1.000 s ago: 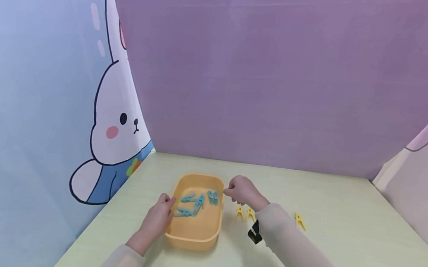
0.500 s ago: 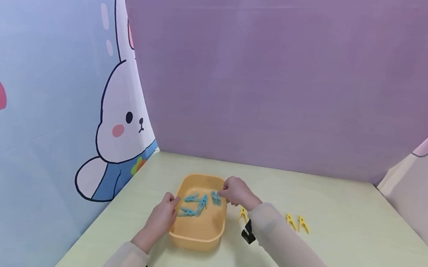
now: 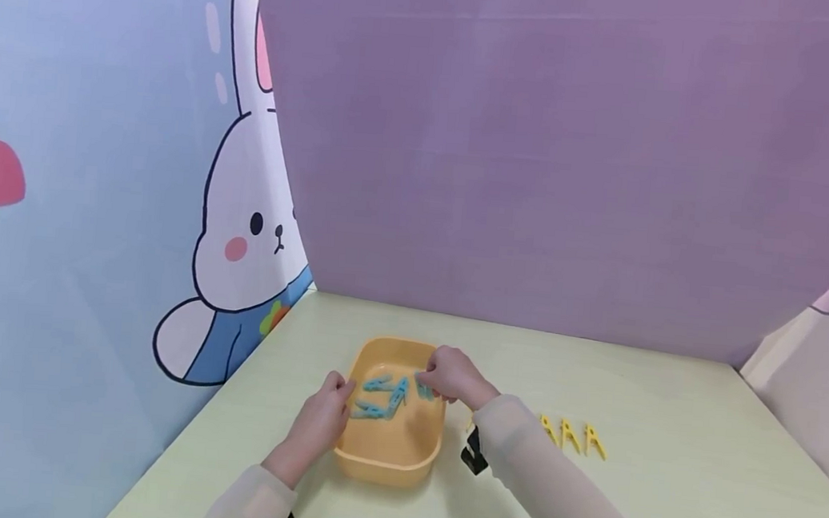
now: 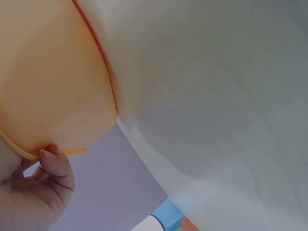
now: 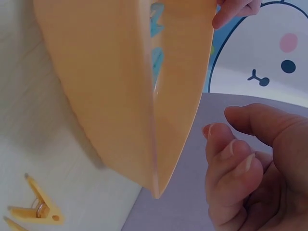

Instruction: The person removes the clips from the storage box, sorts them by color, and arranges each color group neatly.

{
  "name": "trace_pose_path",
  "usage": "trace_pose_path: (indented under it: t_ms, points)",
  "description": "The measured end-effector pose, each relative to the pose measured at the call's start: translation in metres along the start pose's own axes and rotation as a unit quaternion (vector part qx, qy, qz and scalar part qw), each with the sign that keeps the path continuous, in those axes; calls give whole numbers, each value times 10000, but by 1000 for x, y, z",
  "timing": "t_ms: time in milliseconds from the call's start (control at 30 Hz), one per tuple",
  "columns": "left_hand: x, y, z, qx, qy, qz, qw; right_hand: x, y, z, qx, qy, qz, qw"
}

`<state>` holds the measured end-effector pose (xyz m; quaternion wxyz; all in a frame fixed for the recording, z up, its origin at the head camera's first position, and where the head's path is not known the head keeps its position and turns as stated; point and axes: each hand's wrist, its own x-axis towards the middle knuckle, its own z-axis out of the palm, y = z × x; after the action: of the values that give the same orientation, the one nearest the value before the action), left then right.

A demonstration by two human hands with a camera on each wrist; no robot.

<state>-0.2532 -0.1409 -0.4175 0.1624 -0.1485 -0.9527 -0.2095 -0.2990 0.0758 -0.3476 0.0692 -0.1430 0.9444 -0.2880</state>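
An orange plastic tub (image 3: 388, 455) stands on the pale green table and holds several blue clothespins (image 3: 379, 385). My left hand (image 3: 322, 423) grips the tub's left rim, and the left wrist view shows a fingertip (image 4: 54, 161) hooked over the rim of the tub (image 4: 53, 86). My right hand (image 3: 450, 375) hovers over the tub's right rear corner, just above a blue clothespin (image 3: 424, 390). In the right wrist view its fingers (image 5: 231, 159) are loosely curled with nothing between them, beside the tub's wall (image 5: 110, 91); blue clothespins (image 5: 156, 24) show inside.
Three yellow clothespins (image 3: 572, 435) lie in a row on the table (image 3: 673, 478) to the right of my right forearm; one yellow clothespin (image 5: 37, 207) shows in the right wrist view. Purple and cartoon-rabbit backdrop panels (image 3: 250, 231) close off the table's back and sides.
My right hand has moved left, from beside the yellow clothespins to above the tub's right side. The left hand has stayed on the tub's left rim.
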Motion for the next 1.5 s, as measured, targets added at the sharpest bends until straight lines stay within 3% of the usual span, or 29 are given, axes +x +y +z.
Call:
trace_pose_path:
  t_ms: [433,1133,1367,1500]
  points:
    - [-1,3,-2,156,360,291,9988,8,-13,9,99,-150,26,9998]
    - [-1,3,1,87,174,206,9996,20,-21,18,-206,-298,43,9993]
    - [-1,4,4,82,192,276,9994,22,-20,24,370,-332,248,9985]
    - [-1,5,3,89,235,334,9991,23,-22,28,340,-303,380,9982]
